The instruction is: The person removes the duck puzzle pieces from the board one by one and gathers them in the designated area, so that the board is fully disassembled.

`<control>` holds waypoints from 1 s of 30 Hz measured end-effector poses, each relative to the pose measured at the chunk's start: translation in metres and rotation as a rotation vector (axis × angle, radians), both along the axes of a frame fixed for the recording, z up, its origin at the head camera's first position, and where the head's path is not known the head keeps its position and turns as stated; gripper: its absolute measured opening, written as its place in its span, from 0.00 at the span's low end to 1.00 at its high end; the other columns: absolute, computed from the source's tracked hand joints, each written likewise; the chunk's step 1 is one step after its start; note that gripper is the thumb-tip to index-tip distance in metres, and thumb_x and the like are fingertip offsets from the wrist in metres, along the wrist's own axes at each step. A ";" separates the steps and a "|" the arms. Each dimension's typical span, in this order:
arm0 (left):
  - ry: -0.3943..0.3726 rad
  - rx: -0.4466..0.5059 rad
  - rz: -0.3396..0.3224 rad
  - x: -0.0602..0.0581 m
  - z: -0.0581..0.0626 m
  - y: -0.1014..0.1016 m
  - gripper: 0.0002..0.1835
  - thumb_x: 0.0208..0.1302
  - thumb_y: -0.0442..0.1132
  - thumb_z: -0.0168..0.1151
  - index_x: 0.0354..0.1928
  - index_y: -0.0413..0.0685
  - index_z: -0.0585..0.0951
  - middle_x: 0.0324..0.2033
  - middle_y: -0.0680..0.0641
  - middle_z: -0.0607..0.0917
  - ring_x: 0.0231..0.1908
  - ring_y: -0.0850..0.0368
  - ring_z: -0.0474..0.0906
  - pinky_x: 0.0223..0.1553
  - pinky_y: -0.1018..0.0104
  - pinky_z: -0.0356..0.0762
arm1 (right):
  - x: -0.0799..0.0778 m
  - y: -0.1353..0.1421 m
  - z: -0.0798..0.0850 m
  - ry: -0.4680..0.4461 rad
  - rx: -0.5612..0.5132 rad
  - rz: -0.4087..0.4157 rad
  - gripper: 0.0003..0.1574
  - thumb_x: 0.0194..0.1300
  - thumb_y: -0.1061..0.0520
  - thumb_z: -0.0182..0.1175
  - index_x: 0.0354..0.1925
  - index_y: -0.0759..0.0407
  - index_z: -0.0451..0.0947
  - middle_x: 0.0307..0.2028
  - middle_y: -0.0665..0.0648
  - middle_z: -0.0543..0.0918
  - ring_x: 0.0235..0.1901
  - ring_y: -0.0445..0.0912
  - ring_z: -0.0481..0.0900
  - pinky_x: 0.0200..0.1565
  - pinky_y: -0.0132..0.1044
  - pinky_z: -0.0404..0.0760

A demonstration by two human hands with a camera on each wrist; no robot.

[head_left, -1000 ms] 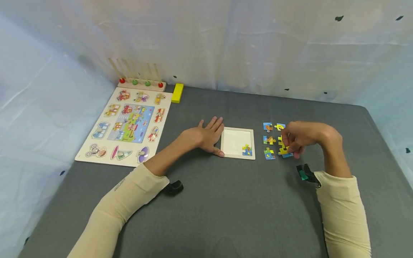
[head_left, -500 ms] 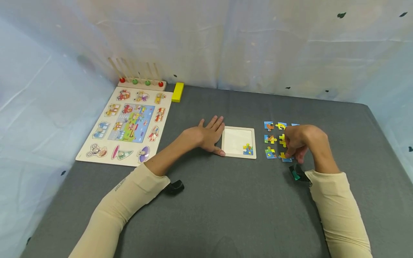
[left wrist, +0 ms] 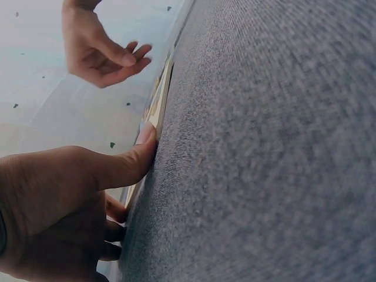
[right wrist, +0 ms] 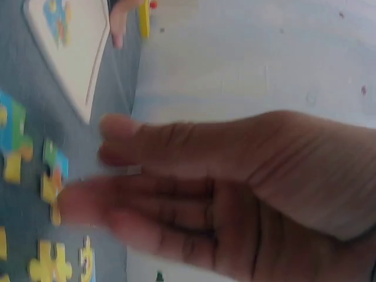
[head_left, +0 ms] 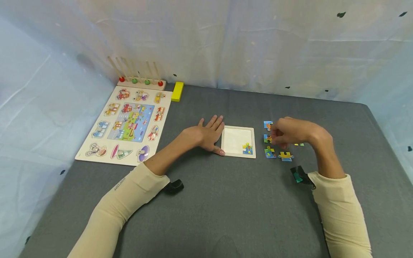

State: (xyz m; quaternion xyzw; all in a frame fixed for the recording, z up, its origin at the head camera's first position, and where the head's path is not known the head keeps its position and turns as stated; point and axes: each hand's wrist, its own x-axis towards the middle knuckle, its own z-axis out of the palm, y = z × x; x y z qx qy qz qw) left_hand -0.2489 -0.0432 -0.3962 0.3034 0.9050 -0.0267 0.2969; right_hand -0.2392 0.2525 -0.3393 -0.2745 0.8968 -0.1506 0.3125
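Note:
My left hand lies with fingers spread at the left edge of a small square wooden puzzle tray. Its thumb touches the tray's side in the left wrist view. One jigsaw piece sits in the tray's near right corner. Right of the tray, my right hand hovers over the loose jigsaw pieces, hiding several. In the right wrist view, the thumb and fingers are apart with nothing between them, and the fingertips are close to a piece. A yellow and blue piece shows below the hand.
At the left lies a large peg puzzle board with vehicle and toy pictures. Behind it stands a wooden peg rack with red and green beads, beside a yellow block. Pale plastic sheeting hangs along the back.
My right hand has shifted from the right side of the loose pieces over to the middle and left ones, uncovering the lower piece. The left hand stays at the tray.

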 end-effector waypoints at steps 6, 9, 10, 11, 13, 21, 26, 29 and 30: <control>0.002 0.001 -0.001 0.001 -0.001 0.000 0.63 0.69 0.73 0.56 0.84 0.42 0.33 0.83 0.40 0.25 0.84 0.43 0.21 0.82 0.33 0.33 | 0.009 -0.031 -0.005 0.134 -0.048 0.090 0.13 0.70 0.59 0.68 0.50 0.63 0.82 0.35 0.52 0.86 0.33 0.41 0.81 0.40 0.39 0.80; 0.001 -0.001 -0.001 0.000 -0.001 0.000 0.63 0.69 0.73 0.56 0.84 0.43 0.33 0.83 0.41 0.25 0.84 0.44 0.21 0.82 0.33 0.33 | 0.010 -0.044 -0.011 0.126 -0.024 0.085 0.19 0.69 0.59 0.70 0.55 0.65 0.80 0.33 0.53 0.85 0.31 0.41 0.78 0.38 0.38 0.78; 0.001 -0.001 0.000 0.000 -0.001 0.000 0.63 0.69 0.73 0.56 0.84 0.43 0.33 0.83 0.41 0.25 0.84 0.44 0.21 0.82 0.33 0.33 | 0.010 -0.047 -0.014 0.121 -0.013 0.081 0.20 0.68 0.59 0.70 0.55 0.65 0.80 0.32 0.53 0.84 0.30 0.41 0.77 0.37 0.38 0.78; 0.001 -0.001 -0.001 0.000 -0.001 0.000 0.63 0.69 0.73 0.56 0.84 0.43 0.33 0.83 0.41 0.25 0.84 0.44 0.21 0.82 0.33 0.33 | 0.010 -0.049 -0.016 0.121 -0.001 0.082 0.21 0.67 0.58 0.71 0.55 0.65 0.80 0.31 0.53 0.83 0.29 0.41 0.76 0.36 0.37 0.77; -0.001 -0.001 0.000 0.000 -0.001 0.000 0.63 0.69 0.72 0.56 0.84 0.43 0.33 0.83 0.41 0.25 0.84 0.44 0.21 0.82 0.33 0.33 | 0.009 -0.054 -0.022 0.116 0.012 0.087 0.21 0.66 0.58 0.72 0.54 0.65 0.80 0.30 0.53 0.82 0.28 0.41 0.75 0.35 0.36 0.75; -0.010 0.005 0.010 0.000 -0.001 0.001 0.63 0.69 0.72 0.56 0.84 0.43 0.33 0.83 0.41 0.25 0.84 0.44 0.21 0.82 0.34 0.32 | 0.008 -0.063 -0.034 0.116 0.041 0.102 0.18 0.65 0.57 0.74 0.46 0.64 0.78 0.29 0.53 0.81 0.27 0.41 0.75 0.33 0.34 0.74; -0.008 0.007 0.008 0.000 -0.001 0.001 0.63 0.69 0.73 0.56 0.84 0.44 0.33 0.83 0.41 0.25 0.84 0.44 0.21 0.82 0.34 0.32 | 0.009 -0.064 -0.034 0.126 0.052 0.072 0.21 0.63 0.57 0.76 0.46 0.65 0.77 0.27 0.53 0.80 0.27 0.42 0.75 0.33 0.35 0.74; 0.000 -0.001 0.008 0.000 -0.002 0.001 0.63 0.69 0.73 0.56 0.84 0.44 0.33 0.83 0.41 0.25 0.84 0.44 0.21 0.82 0.34 0.33 | 0.008 -0.064 -0.034 0.150 0.036 0.051 0.21 0.60 0.57 0.77 0.43 0.63 0.76 0.27 0.53 0.78 0.27 0.43 0.74 0.33 0.35 0.73; 0.002 -0.003 0.009 0.000 -0.002 0.000 0.63 0.69 0.73 0.56 0.84 0.44 0.33 0.83 0.41 0.25 0.84 0.44 0.21 0.82 0.34 0.33 | 0.008 -0.063 -0.034 0.161 0.029 0.050 0.21 0.59 0.58 0.78 0.41 0.62 0.75 0.27 0.52 0.77 0.27 0.43 0.73 0.32 0.35 0.72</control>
